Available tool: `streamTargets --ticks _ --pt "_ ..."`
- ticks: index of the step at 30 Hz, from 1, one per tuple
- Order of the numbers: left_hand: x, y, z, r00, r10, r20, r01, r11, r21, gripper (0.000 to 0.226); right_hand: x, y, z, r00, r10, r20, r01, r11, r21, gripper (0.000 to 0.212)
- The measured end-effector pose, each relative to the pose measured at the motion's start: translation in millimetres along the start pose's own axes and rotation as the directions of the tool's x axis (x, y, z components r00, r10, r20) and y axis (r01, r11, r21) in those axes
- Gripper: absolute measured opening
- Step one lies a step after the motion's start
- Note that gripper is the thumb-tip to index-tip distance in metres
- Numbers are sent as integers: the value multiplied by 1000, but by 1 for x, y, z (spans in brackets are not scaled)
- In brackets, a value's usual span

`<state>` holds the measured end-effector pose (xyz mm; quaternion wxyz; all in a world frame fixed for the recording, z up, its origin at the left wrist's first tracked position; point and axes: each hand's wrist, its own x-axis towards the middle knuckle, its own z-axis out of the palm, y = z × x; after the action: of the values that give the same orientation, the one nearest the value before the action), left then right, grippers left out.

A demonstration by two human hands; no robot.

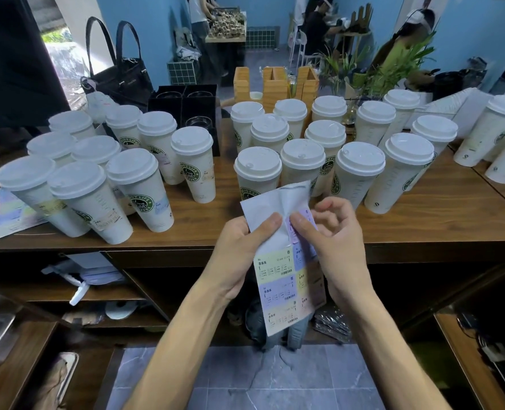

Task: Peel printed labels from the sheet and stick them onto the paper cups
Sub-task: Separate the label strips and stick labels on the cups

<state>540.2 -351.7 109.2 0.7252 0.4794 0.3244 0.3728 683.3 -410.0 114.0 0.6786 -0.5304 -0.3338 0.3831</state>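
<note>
At frame centre, above a wooden bench (pixel 423 229) crowded with lidded paper cups (pixel 257 176), the left hand (pixel 239 247) grips the label sheet (pixel 284 279) while right hand (pixel 337 232) fingers (pixel 301 224) pinch a purple label (pixel 310 217); blue walls (pixel 467 31) behind.

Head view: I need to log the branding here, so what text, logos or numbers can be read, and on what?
"ENJOY LIFE COFFEE": round green logo on the paper cups, clearest on the cup at mid-table.
"SSS": on each printed label on the label sheet held in the hands.
Small print and barcodes on that sheet: too small to read.
Labels already stuck on the left cups, e.g. this one: blurred, unreadable.
Loose label sheets at far left: unreadable.
</note>
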Motion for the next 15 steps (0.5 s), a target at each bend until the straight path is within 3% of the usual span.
streamTargets --ticks 2,4,8,15 --pt "-1 0 3 1000 21 -14 -21 1000 6 33 0 5 -1 978 -193 -78 167 951 -262 32" --pt "-1 0 4 997 59 -52 -58 998 33 30 0 6 -1 941 -339 -10 302 850 -432 18" --pt "0 -1 3 976 182 -123 -157 969 189 25 -6 4 0 920 -387 55 361 785 -504 15" --pt "-2 3 5 965 248 -80 -211 924 319 22 -12 -5 4 962 -272 26 262 892 -369 9"
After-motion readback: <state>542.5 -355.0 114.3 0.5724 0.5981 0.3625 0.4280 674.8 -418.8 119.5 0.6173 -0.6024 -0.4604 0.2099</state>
